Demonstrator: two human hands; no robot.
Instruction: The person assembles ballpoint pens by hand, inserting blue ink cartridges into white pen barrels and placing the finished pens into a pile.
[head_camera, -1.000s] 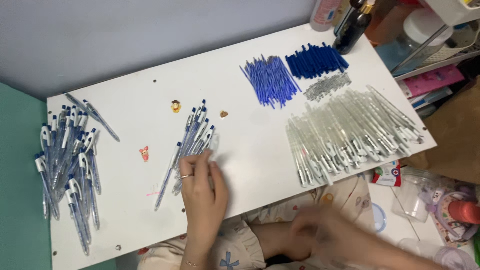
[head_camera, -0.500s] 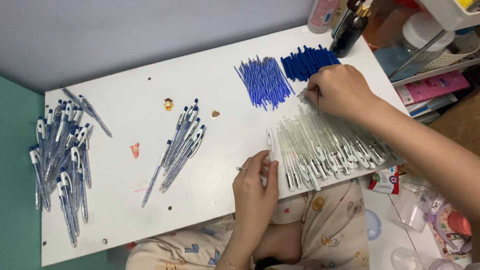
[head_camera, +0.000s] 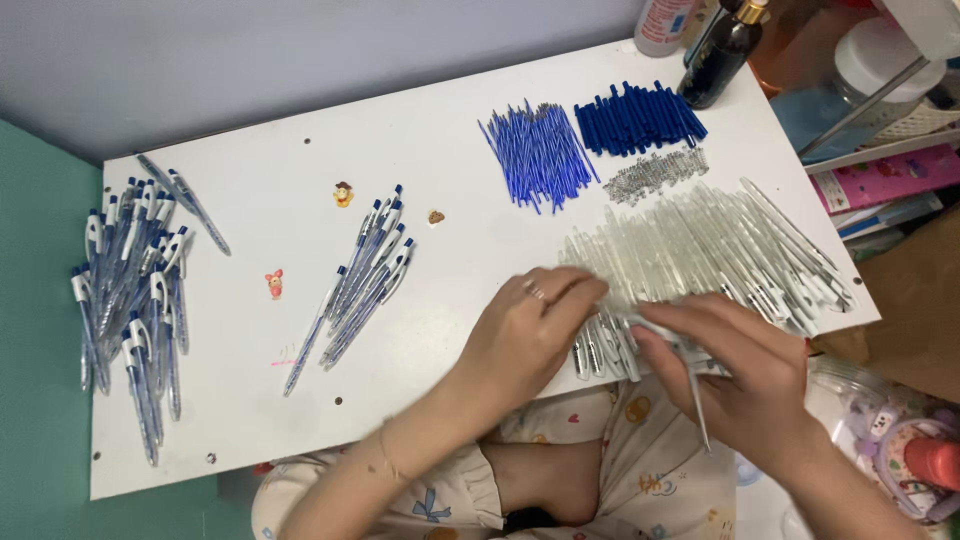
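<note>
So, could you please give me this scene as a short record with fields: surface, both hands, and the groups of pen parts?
surface: white board
left hand: resting on clear pen barrels
right hand: holding a thin refill, grip blurred
finished pens: big pile far left, small pile centre
blue refills
dark blue caps
small springs

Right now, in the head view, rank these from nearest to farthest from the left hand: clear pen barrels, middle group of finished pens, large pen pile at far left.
From the left hand:
1. Clear pen barrels, touching, right.
2. Middle group of finished pens, left.
3. Large pen pile, table's far left edge.
</note>
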